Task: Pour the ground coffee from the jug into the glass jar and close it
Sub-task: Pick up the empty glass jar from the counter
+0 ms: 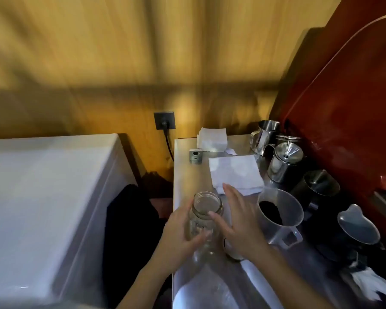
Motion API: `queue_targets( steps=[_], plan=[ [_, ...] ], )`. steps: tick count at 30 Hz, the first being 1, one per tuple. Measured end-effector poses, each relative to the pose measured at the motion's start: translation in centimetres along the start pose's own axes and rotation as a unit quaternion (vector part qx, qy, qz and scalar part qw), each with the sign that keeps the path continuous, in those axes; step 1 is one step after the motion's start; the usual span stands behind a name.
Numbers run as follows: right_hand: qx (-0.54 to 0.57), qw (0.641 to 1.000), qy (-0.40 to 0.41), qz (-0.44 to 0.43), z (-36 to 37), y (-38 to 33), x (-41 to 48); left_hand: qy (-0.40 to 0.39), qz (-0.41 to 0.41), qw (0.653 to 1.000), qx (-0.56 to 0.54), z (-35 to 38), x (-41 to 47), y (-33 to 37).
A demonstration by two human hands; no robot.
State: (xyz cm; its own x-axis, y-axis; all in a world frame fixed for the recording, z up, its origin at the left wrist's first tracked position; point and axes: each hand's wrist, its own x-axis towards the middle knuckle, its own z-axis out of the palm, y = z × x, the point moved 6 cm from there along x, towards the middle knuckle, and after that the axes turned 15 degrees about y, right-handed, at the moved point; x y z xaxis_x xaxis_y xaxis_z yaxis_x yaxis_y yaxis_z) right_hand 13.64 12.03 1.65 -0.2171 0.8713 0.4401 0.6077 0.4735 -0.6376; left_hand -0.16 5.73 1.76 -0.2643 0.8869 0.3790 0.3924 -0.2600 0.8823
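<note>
An empty clear glass jar [206, 216] stands upright with no lid near the left edge of the steel counter [187, 175]. My left hand [179, 233] wraps around its left side and grips it. My right hand [236, 217] is flat with fingers spread, just right of the jar, its thumb touching the jar's rim. Under that wrist lies a round lid [231, 249], partly hidden. To the right stands a translucent plastic jug [281, 216] with dark ground coffee [271, 211] inside, handle toward me.
White paper napkins [235, 173] lie behind the jar, a stack [212, 139] farther back by a small grey device [196, 155]. Steel and black pitchers [284, 162] line the right side against a red machine [343, 121]. A white chest [42, 197] sits left.
</note>
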Motion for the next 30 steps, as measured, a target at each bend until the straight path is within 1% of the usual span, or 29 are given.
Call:
queue_targets(
  steps=[1, 3, 5, 7, 10, 13, 17, 20, 22, 25, 28, 30],
  plan=[
    [0.003, 1.000, -0.008, 0.005, 0.3, 0.2, -0.1, -0.006, -0.012, 1.000, -0.006, 0.3, -0.1, -0.4],
    [0.000, 1.000, -0.018, -0.005, 0.9, 0.5, -0.2, 0.006, -0.066, 0.997, 0.031, 0.6, -0.5, -1.8],
    [0.023, 0.999, -0.026, 0.000, 1.3, 0.6, -0.5, 0.016, -0.097, 0.994, 0.053, 0.9, -0.8, -3.0],
    [0.033, 0.999, -0.026, 0.012, 1.5, 0.8, -0.6, 0.018, -0.102, 0.993, 0.058, 1.1, -0.8, -3.6],
    [0.041, 0.998, -0.034, 0.014, 1.8, 0.8, -0.7, 0.028, -0.087, 0.993, 0.070, 1.2, -0.7, -3.6],
    [0.066, 0.997, -0.035, 0.024, 1.8, 0.8, -0.7, 0.033, -0.088, 0.994, 0.060, 0.9, -0.5, -3.8],
    [0.093, 0.995, -0.014, 0.036, 1.2, 0.7, -1.0, -0.029, -0.105, 0.994, 0.018, 0.8, 0.5, -3.9],
    [0.084, 0.996, 0.000, 0.043, 1.0, 1.2, -1.5, -0.082, -0.144, 0.986, 0.016, 0.5, 1.1, -4.7],
    [0.082, 0.995, 0.003, 0.064, 0.9, 1.6, -1.6, -0.118, -0.161, 0.980, 0.016, 0.4, 1.6, -5.2],
    [0.100, 0.991, -0.008, 0.085, 1.0, 2.0, -1.7, -0.161, -0.158, 0.974, 0.030, 0.2, 2.5, -5.1],
    [0.131, 0.987, -0.038, 0.084, 1.3, 1.7, -1.7, -0.216, -0.157, 0.964, 0.016, 0.3, 3.2, -4.6],
    [0.138, 0.985, -0.054, 0.093, 1.4, 1.6, -1.7, -0.238, -0.161, 0.958, 0.005, 0.4, 3.5, -4.3]
  ],
)
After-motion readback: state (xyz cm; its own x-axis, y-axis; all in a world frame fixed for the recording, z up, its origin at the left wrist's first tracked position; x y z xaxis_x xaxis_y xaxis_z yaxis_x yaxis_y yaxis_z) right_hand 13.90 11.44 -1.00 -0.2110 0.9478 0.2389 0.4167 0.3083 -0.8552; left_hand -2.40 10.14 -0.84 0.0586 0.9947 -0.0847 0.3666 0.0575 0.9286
